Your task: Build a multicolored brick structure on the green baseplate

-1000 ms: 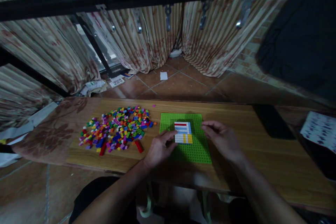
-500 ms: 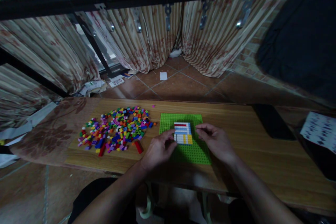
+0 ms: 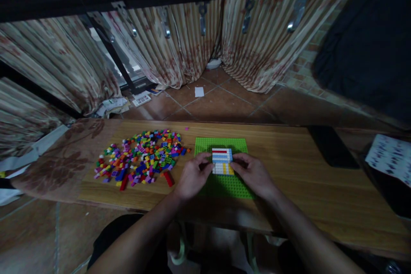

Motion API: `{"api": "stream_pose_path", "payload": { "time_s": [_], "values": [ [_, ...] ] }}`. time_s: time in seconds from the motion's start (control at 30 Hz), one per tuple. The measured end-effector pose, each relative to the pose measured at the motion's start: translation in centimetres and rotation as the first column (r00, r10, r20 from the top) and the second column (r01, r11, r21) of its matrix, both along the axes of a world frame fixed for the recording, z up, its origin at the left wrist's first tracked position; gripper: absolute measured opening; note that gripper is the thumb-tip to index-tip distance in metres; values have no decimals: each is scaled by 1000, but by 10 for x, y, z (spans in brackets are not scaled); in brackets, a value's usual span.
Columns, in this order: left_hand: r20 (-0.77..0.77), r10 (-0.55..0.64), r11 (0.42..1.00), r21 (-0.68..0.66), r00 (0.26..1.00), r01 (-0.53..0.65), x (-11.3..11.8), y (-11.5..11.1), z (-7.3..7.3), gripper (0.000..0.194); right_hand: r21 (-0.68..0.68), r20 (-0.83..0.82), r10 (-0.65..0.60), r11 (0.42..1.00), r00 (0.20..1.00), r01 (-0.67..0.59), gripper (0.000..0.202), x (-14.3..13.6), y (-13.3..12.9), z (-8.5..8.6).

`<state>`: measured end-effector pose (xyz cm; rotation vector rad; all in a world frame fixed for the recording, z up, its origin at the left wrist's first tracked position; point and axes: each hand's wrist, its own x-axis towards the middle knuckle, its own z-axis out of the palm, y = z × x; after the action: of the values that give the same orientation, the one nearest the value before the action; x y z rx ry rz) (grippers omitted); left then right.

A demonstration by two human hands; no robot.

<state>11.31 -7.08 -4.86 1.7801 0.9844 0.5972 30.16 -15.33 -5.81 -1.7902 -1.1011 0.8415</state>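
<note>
A flat block of toy bricks (image 3: 222, 157), striped white, light blue and red with some yellow at its lower right, sits over the green baseplate (image 3: 221, 188). My left hand (image 3: 193, 176) is at its left side, thumb and fingers curled against that edge. On the opposite side, my right hand (image 3: 255, 174) has its thumb and forefinger at the right edge. Between them the two hands grip the block. Whether the block is pressed onto the studs beneath cannot be made out.
Many loose coloured bricks (image 3: 141, 158) are spread on the wooden table (image 3: 295, 188) to the left. A red brick (image 3: 168, 179) lies at the pile's near edge. A black flat object (image 3: 334, 147) and a sheet of playing cards (image 3: 390, 158) are at the right.
My right hand has moved left, from just off the block to its right edge. My left hand stays at the left edge, its fingers slightly shifted.
</note>
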Motion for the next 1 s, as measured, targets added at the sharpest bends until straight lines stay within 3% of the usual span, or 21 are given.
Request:
{"api": "stream_pose_path", "payload": {
  "time_s": [0.2, 0.37, 0.7, 0.8, 0.87, 1.0],
  "values": [
    [101, 78, 971, -232, 992, -53, 6, 4, -1, 31, 5, 29, -15, 1000, 999, 15, 28, -1, 0, -1],
    [122, 129, 943, -322, 984, -84, 9, 6, 0, 33, -2, 31, -29, 1000, 999, 29, 28, -1, 0, -1],
    [125, 98, 965, -255, 987, -63, 10, 8, -4, 27, 7, 22, -29, 1000, 999, 29, 33, 5, -2, -6],
    [140, 129, 981, -164, 982, -105, 12, 8, -2, 20, 42, 148, -81, 996, 986, 76, 40, 7, -5, 0],
    [135, 166, 985, -74, 977, -157, 15, 5, 2, 20, 110, 315, -106, 991, 943, 75, 45, 3, -8, 7],
    [130, 114, 993, 4, 985, -116, 23, -9, 4, 38, 207, 669, -15, 964, 743, -167, 51, -16, -9, 7]
  ]
}}
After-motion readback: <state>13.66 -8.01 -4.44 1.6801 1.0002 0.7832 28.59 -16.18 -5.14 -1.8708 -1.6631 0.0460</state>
